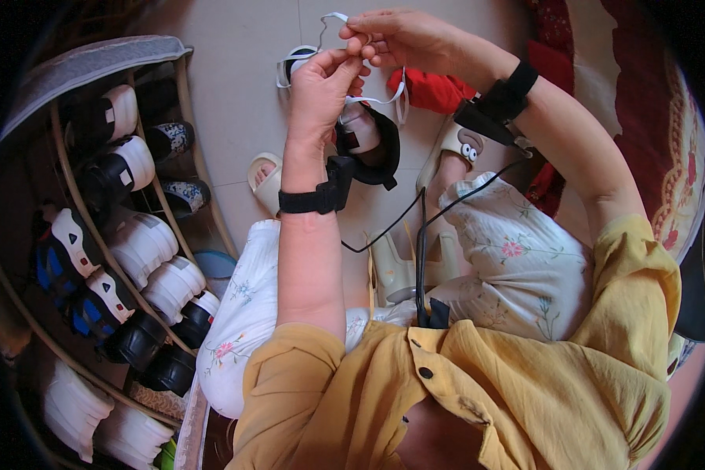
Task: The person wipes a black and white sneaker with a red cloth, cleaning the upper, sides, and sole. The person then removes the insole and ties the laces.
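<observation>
Both hands are raised together at the top of the view, over the floor. My left hand (319, 90) has its thumb and fingers pinched on a thin white shoelace (377, 99). The fingertips of my right hand (403, 35) meet the left ones and pinch the same lace. One stretch of lace curves out to the upper left, and another hangs in a loop below the fingers. The exact spot where the fingers meet is partly hidden. Beneath the hands lies a black shoe with a pale inside (360, 133). Behind my left hand, a white-and-black shoe (296, 64) is partly covered.
A shoe rack (188, 157) with several shoes stands on the left, a grey cover (94, 66) on top. A red cloth-like item (431, 92) lies beyond the black shoe. Patterned red fabric (642, 102) hangs at right. A black cable (423, 227) runs across my lap.
</observation>
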A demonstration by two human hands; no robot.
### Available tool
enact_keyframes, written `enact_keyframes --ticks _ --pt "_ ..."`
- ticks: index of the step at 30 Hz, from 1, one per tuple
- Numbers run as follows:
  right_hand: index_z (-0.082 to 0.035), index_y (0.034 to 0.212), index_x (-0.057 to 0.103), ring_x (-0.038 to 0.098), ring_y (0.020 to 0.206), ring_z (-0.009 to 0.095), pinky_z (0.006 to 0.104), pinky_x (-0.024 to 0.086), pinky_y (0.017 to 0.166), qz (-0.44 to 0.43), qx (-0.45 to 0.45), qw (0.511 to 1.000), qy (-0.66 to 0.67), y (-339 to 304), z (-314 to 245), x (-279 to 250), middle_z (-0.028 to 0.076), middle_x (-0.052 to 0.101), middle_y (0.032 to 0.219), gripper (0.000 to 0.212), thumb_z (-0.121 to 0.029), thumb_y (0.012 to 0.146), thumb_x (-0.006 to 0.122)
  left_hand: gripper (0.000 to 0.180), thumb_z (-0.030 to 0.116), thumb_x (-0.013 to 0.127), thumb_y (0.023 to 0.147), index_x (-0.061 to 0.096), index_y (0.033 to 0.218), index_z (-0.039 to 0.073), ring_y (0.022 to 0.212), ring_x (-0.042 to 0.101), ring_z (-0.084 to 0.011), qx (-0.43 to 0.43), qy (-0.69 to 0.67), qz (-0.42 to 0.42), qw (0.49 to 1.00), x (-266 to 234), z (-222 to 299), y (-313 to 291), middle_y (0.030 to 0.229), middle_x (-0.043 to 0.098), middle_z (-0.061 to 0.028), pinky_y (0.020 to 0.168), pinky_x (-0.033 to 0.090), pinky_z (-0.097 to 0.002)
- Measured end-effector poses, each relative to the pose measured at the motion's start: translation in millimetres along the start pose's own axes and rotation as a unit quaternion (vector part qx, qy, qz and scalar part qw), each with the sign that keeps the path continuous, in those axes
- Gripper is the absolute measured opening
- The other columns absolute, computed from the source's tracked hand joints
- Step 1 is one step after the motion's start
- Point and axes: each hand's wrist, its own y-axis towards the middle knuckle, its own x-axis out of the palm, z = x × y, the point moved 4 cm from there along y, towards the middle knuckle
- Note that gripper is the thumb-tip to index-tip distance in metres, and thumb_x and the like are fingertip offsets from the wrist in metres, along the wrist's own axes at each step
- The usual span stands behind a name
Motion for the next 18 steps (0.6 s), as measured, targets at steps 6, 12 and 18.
enact_keyframes --ticks 6,12,18 --pt "-0.003 0.125 0.066 0.067 0.073 0.019 0.0285 0.058 0.067 0.194 -0.074 0.956 -0.208 -5.0 20.3 -14.7 0.012 0.069 0.121 0.047 -0.043 0.1 0.065 0.016 0.017 0.068 0.099 0.074 0.107 0.004 0.067 0.061 -0.0049 0.0 -0.005 0.087 0.996 -40.4 -2.4 7.5 0.084 0.074 -0.0036 0.065 0.052 -0.0202" --pt "-0.004 0.137 0.057 0.067 0.08 0.017 0.0314 0.059 0.076 0.068 0.222 0.842 -0.487 -22.9 70.3 -30.0 0.01 0.069 0.111 0.054 -0.044 0.102 0.062 0.017 0.015 0.064 0.101 0.072 0.108 0.002 0.067 0.062 -0.0047 0.009 -0.034 0.147 0.988 -60.2 -6.2 8.1 0.085 0.074 -0.0052 0.062 0.052 -0.0189" --pt "-0.004 0.119 0.069 0.068 0.083 0.02 0.0299 0.057 0.077 0.079 0.014 0.73 -0.679 28.7 12.7 -18.4 0.011 0.071 0.097 0.027 -0.024 0.101 0.065 0.018 0.016 0.063 0.101 0.072 0.108 0.002 0.067 0.061 -0.0048 0.012 -0.04 0.162 0.986 -57.2 -8.7 6.7 0.085 0.074 -0.0056 0.061 0.051 -0.0189"
